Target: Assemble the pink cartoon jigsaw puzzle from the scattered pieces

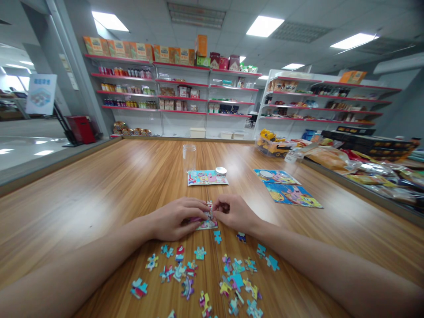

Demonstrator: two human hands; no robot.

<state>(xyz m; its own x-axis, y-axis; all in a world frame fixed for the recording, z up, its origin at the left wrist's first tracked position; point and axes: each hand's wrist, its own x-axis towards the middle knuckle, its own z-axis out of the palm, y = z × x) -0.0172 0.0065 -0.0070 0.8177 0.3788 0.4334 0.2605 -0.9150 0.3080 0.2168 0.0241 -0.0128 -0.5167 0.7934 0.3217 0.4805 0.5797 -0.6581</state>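
Observation:
My left hand (pixel 177 218) and my right hand (pixel 233 213) meet at the middle of a wooden table (pixel 99 194), fingertips pinched together on a small joined cluster of jigsaw pieces (pixel 207 221) that lies on the wood. Part of the cluster is hidden under my fingers. Several loose colourful jigsaw pieces (pixel 205 278) are scattered between my forearms, nearer to me. Beyond my hands lies a printed picture card (pixel 207 177), with a clear plastic jar (pixel 189 158) behind it and a white lid (pixel 221 171) at its right corner.
Two more cartoon picture sheets (pixel 288 187) lie to the right. A bin with a yellow toy truck (pixel 274 143) and packaged snacks (pixel 364 170) line the table's right edge. Store shelves (pixel 172 95) stand behind.

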